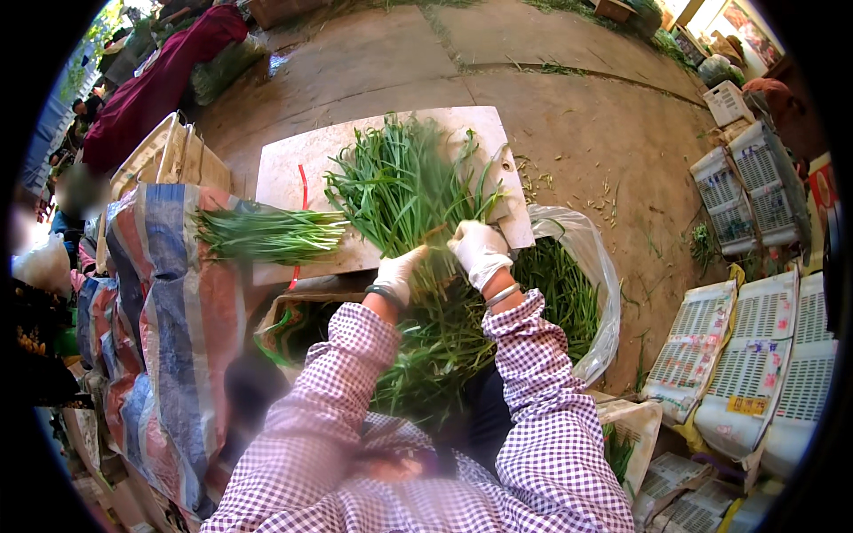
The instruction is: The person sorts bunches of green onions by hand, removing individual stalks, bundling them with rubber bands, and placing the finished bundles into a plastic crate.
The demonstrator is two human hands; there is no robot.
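Loose green chives [409,182] lie spread over a pale board [293,160], their leaf tips pointing away from me. My left hand [400,272], in a white glove, is closed on stalks at the near end of this heap. Also gloved, my right hand [480,252] is closed with fingers curled at the heap's near right side; what it grips is partly hidden. A neat bundle of chives [271,234] rests across the board's left edge, pale stem ends toward the heap. A red strip [304,186] runs under that bundle. More chives [426,360] fill the space below my hands, partly blurred.
A clear plastic bag [608,284] of greens sits to the right of my lap. Striped woven sheeting [182,329] covers something at left, before a yellowish crate [200,160]. White slotted crates [751,355] stand at right. Scraps litter the concrete floor [613,133].
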